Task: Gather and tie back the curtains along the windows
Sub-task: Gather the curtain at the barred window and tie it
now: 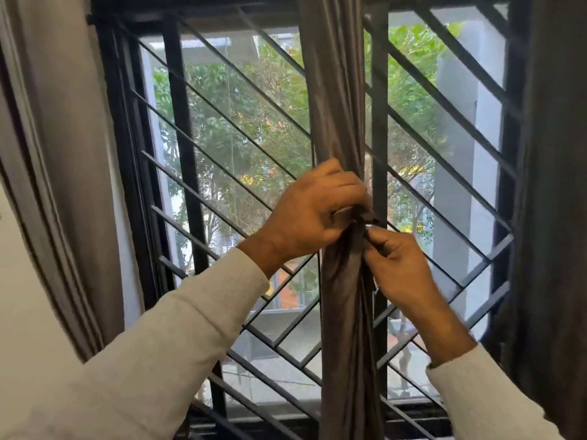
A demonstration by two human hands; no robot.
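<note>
A grey-brown curtain (336, 100) hangs bunched into a narrow column in the middle of the window. My left hand (313, 214) wraps around the bunch from the left at mid height. My right hand (398, 265) sits just below and to the right, its fingertips pinching a thin dark tie (365, 224) at the gathered point. Both hands touch the fabric where it narrows. Below the hands the curtain falls in loose folds to the sill.
Black diagonal window bars (228, 122) stand right behind the curtain. Another grey curtain (54, 154) hangs at the left edge, and a darker one (556, 185) at the right. The window sill (286, 420) runs along the bottom.
</note>
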